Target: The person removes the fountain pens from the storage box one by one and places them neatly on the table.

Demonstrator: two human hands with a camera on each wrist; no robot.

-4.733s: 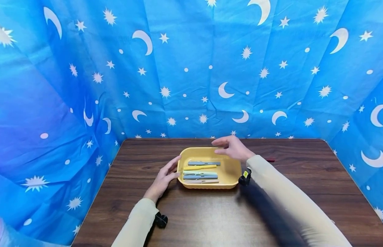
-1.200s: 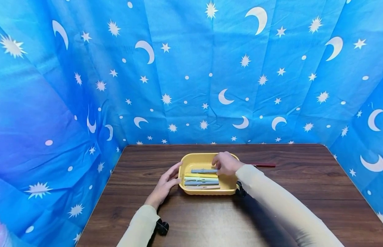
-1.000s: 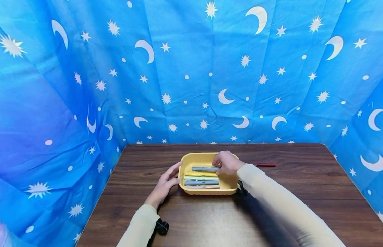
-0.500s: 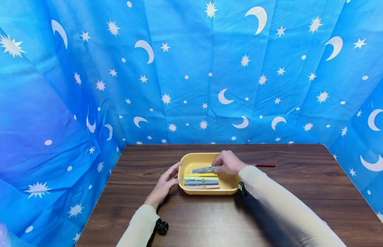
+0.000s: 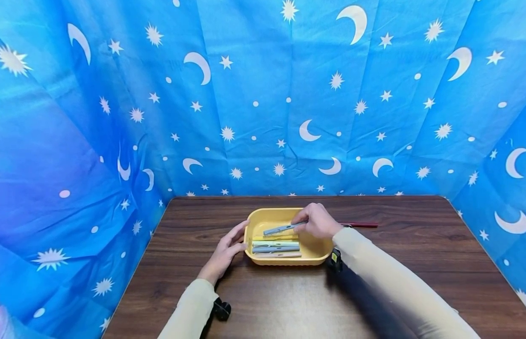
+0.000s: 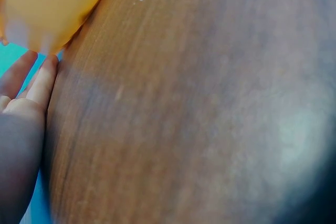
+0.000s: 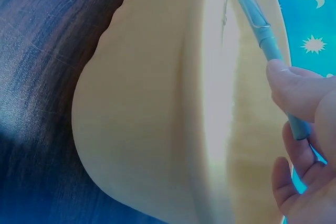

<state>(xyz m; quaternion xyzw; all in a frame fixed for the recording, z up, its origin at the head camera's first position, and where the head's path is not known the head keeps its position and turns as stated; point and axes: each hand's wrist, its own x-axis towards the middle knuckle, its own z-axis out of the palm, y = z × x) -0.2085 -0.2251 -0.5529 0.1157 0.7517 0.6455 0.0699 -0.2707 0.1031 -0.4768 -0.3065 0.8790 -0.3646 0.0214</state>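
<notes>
My right hand (image 5: pixel 318 220) pinches a grey-blue pen (image 5: pixel 277 230) between thumb and fingers over the back of a yellow tray (image 5: pixel 288 262). The pen slants, its far end pointing left and lower; in the right wrist view the clip on the capped end of this pen (image 7: pixel 260 22) shows. Below it in the tray lie a yellow pen (image 5: pixel 267 238), a pale green pen (image 5: pixel 275 244), another grey-blue pen (image 5: pixel 275 249) and a beige pen (image 5: pixel 279 255), side by side. My left hand (image 5: pixel 220 254) rests its extended fingers against the tray's left side.
A dark red pen (image 5: pixel 362 224) lies on the brown wooden table (image 5: pixel 271 301) right of the tray, partly hidden by my right wrist. Behind the table hangs a blue cloth (image 5: pixel 246 94) with white moons and stars.
My right hand came down empty over the tray, took hold of the rearmost grey-blue pen and raised it, and the pen has tilted. My left hand has kept its place at the tray.
</notes>
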